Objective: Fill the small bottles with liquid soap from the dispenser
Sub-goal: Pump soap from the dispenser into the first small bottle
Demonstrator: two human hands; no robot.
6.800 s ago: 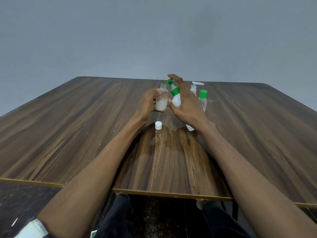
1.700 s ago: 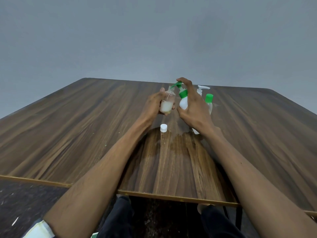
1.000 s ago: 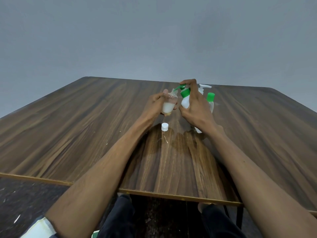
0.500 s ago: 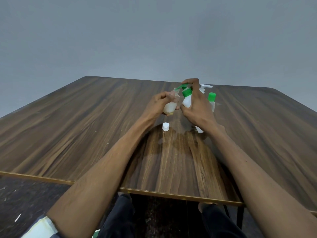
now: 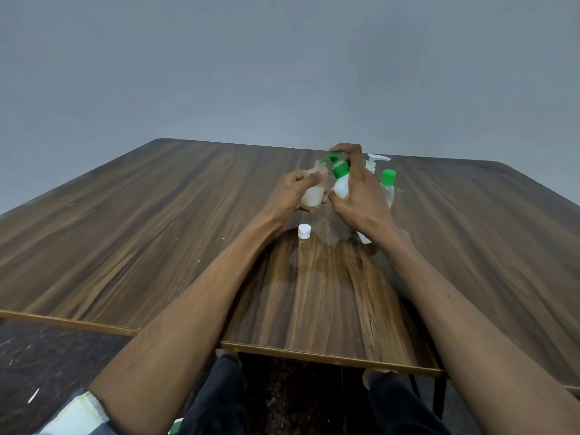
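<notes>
Small bottle [image 5: 311, 196] held off the counter [image 5: 157, 215], tilted, roughly half full of white soap, mouth right under green nozzle. Left hand [image 5: 290, 191] fingers wrapped round bottle. Dispenser [image 5: 341, 185] just right of it, upright; right hand [image 5: 357, 196] grasping its body, forefinger hooked over pump head. Nozzle-to-mouth line looks close but not confirmed. White cap [image 5: 304, 231] loose on counter, nearer left hand. Two more bottles [image 5: 388, 186] behind right hand.

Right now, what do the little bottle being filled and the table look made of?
Small bottle: probably clear plastic, since white soap shows through its wall. Table: wood-grain top, likely glossy laminate, given its sheen and the pale strip along its near edge.
</notes>
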